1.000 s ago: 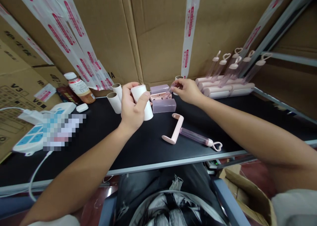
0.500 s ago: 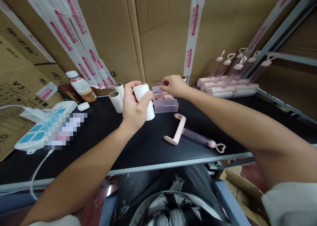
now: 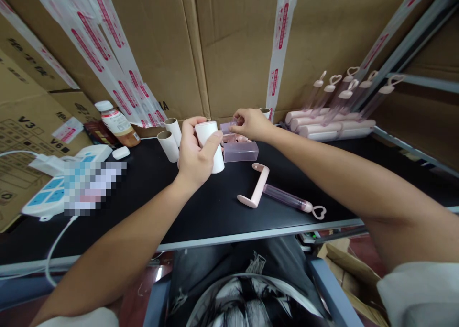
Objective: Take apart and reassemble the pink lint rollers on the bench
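My left hand point(image 3: 193, 157) is closed round a white paper roll point(image 3: 211, 145), held upright above the black table point(image 3: 201, 207). My right hand point(image 3: 251, 123) reaches to the back of the table, its fingers pinched on a small clear pink piece point(image 3: 234, 122) above a pale purple box point(image 3: 241, 151). A pink lint-roller handle with a heart-shaped end point(image 3: 279, 197) lies on the table in front of my right forearm.
Two cardboard tubes point(image 3: 169, 138) stand left of the roll. A drink bottle point(image 3: 115, 124) and a white power strip point(image 3: 53, 183) with cable lie at the left. Finished pink rollers and handles point(image 3: 333, 121) are stacked at the back right. Taped cardboard boxes wall the back.
My right hand moved left from near the stacked rollers to above the purple box. My left hand kept hold of the white roll and barely shifted.
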A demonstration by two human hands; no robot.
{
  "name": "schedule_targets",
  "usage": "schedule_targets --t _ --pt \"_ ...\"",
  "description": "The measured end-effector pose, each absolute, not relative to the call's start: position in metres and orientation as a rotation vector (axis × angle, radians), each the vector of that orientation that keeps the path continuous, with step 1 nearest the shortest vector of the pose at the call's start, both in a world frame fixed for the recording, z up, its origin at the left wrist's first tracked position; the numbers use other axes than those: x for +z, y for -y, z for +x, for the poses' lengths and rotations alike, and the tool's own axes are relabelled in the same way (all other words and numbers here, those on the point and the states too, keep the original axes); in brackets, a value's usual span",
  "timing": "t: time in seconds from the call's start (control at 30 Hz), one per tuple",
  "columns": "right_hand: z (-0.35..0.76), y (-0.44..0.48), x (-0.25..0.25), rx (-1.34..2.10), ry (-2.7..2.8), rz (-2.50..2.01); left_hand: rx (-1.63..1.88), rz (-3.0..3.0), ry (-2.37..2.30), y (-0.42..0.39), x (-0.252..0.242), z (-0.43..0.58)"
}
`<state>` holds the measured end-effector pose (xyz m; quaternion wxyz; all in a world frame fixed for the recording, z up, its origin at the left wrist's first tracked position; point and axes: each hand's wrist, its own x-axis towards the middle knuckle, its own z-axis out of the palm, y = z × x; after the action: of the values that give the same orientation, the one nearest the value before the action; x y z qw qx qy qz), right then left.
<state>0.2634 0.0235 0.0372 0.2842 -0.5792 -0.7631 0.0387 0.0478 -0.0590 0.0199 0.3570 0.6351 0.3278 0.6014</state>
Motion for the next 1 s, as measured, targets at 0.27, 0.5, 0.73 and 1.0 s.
schedule_targets --t 0.27,0.5,0.73,1.0 --pt "0.277 0.005 0.044 0.091 1.831 -1.389 1.586 1.858 -0.919 0.051 0.01 0.044" --pt "0.294 0.085 0.041 0.312 2.189 -1.241 1.474 1.899 -0.926 0.056 0.002 0.054" --pt "0.305 0.112 0.014 0.284 2.415 -1.406 1.456 1.936 -1.024 0.061 0.013 0.052" --pt "0.328 0.092 0.013 0.405 2.376 -1.397 1.5 2.07 -1.073 0.069 0.023 0.05"
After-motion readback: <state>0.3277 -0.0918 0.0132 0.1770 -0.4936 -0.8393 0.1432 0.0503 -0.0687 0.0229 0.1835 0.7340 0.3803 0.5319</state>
